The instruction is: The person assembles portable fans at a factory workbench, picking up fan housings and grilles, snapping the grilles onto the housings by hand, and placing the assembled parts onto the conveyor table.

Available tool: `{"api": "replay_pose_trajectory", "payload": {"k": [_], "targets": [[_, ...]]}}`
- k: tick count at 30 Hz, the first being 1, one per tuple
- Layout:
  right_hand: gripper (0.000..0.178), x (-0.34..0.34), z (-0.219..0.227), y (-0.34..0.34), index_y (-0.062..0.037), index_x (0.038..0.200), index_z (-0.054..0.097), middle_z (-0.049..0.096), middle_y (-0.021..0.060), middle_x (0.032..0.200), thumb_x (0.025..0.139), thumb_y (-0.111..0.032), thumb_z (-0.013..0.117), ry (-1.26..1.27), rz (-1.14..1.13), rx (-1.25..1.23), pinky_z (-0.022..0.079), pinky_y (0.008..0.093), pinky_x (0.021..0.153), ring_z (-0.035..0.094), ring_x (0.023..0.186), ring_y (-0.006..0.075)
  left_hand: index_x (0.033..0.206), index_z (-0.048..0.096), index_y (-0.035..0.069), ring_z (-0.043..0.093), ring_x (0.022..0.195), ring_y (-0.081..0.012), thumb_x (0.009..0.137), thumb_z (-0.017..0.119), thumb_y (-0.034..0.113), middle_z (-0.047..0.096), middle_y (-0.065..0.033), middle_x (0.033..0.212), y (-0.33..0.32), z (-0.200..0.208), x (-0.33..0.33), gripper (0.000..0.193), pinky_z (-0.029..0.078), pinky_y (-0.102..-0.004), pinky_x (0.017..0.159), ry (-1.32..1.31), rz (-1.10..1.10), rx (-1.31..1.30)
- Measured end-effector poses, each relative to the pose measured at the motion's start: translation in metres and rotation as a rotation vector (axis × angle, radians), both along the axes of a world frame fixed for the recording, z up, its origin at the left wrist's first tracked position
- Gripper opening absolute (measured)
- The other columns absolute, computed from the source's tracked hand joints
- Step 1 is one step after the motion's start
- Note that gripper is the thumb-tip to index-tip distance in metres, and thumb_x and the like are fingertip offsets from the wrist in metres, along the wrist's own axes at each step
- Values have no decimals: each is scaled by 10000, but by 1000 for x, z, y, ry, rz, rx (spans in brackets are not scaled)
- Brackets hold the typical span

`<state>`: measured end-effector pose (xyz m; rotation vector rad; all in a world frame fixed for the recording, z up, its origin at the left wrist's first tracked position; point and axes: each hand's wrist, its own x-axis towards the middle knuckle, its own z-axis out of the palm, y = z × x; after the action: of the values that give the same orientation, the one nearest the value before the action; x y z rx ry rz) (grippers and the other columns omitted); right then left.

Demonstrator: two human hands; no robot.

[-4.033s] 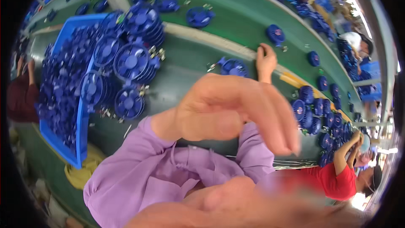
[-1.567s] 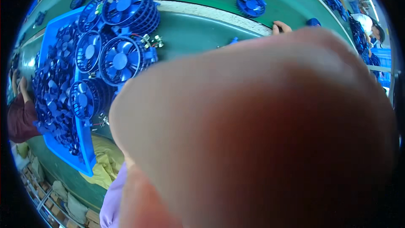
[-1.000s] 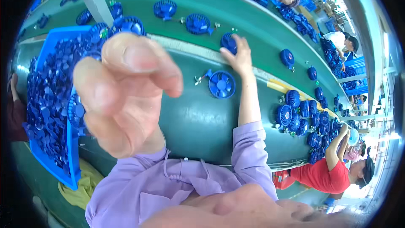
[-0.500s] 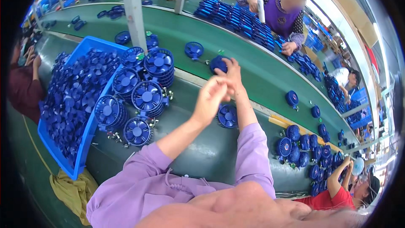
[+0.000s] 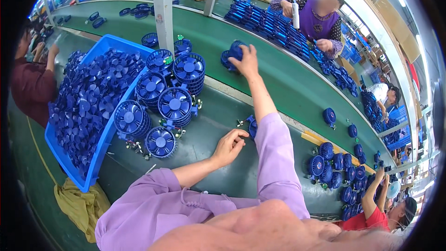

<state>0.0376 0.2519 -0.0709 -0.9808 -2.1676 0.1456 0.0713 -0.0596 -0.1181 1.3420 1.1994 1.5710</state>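
My right hand (image 5: 247, 61) reaches over the green conveyor belt, its fingers on a round blue fan housing (image 5: 238, 48). Just under and left of it, another blue fan housing (image 5: 227, 60) lies on the belt, partly covered. My left hand (image 5: 229, 148) rests low over the dark worktable with its fingers curled; whatever they may hold is hidden. Beside its fingertips is a blue fan unit (image 5: 252, 128) with small wired parts, mostly behind my right forearm. Left of that hand stand stacks of open blue fan housings (image 5: 175, 104) with blades inside and small parts attached.
A blue tray (image 5: 100, 155) heaped with blue fan blades stands at the left. Closed round fans (image 5: 326, 173) cluster at the right. A white post (image 5: 163, 14) rises at the belt's near edge. Across the belt, a person in purple (image 5: 319, 25) works behind rows of blue parts.
My right hand has moved the fan housing leftward and away, over the other one on the belt. My left hand has drawn back from the right, down to the worktable. The view has shifted slightly.
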Motion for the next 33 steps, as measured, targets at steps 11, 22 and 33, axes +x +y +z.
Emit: {"api": "replay_pose_trajectory", "payload": {"k": [11,22,33], "targets": [[761,19,2,-10,14,1226,554,579,233,1204,634,-355,858,12,69,-33,437,419,990,543,1139,362,1064,548,8,640,755,-182,867,505,-17,570,-102,1012,3,-1,-5,204,516,-304,683,-12,11,51],[765,89,36,-164,-87,1316,500,408,245,1414,643,-215,840,-92,225,-184,349,428,1087,411,1312,385,951,602,43,635,787,-241,848,551,40,622,-102,894,-1,-8,-4,115,503,-357,697,177,70,128],[790,95,52,-236,-67,1308,500,410,244,1403,621,-232,854,49,258,-110,332,431,1098,394,1322,386,904,636,64,622,960,-288,809,570,86,635,-107,997,-41,-7,-10,117,494,-399,849,460,-257,46]]}}
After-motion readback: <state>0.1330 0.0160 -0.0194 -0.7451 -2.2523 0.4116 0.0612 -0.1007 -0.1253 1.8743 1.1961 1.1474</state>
